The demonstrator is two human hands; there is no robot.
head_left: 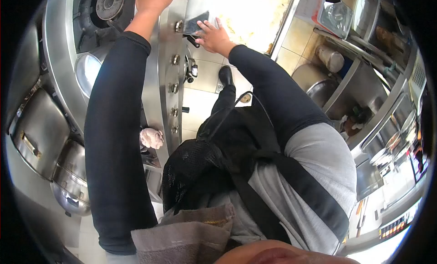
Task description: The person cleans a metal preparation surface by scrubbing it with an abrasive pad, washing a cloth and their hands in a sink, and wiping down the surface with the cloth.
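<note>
The fingers of the right hand [215, 39] are extended and spread, palm side down, at the near left edge of a bright flat metal plate [257, 13], upper centre of the frame. They appear to contact its surface and close around nothing visible. The left hand [154, 0] is at the upper edge of the frame, near the stove front; its fingers are outside the view, so their opening and any load cannot be told

The plate carries yellowish residue and has a raised rim along its right side. Handling, as judged: stiff, heavy for its breadth, not fragile; slippery where greasy, possibly hot. Take hold at opposite rims, with the fingers under the edge if access permits, and keep them off the soiled face. Whether it lifts free or is fixed cannot be told

Outward from the hands: control knobs [175, 59] line the stove front, a burner [109, 3] lies upper left, and a pale cloth [151, 138] lies left of centre
</note>
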